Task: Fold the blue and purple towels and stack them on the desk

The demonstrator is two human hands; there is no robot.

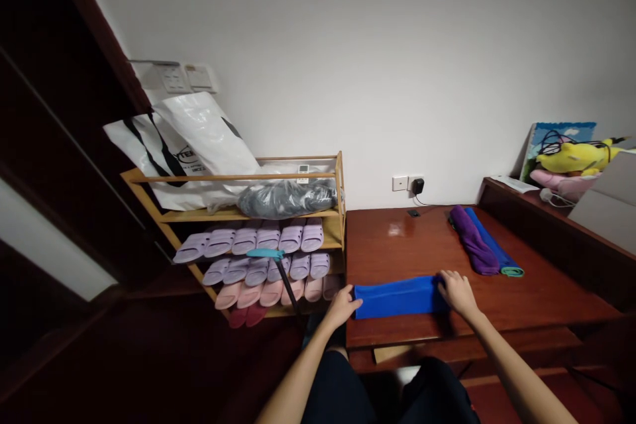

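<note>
A blue towel (400, 298), folded into a long strip, lies near the front edge of the reddish-brown wooden table (397, 238). My left hand (344, 307) grips its left end, thumb and fingers closed on the cloth. At the right end, my right hand (458, 293) pinches the cloth, its fingertips partly hidden behind the edge. Farther back on the right lie a rolled purple towel (474, 242) and, alongside it, a rolled blue towel (497, 245) with a green edge.
Left of the table stands a wooden shoe rack (342, 192) with several rows of slippers (268, 235), plus white bags (199, 139) on top. A dark pole with a blue head (265, 253) leans before it. A raised ledge (551, 212) bounds the right side, bearing a yellow plush toy (576, 158).
</note>
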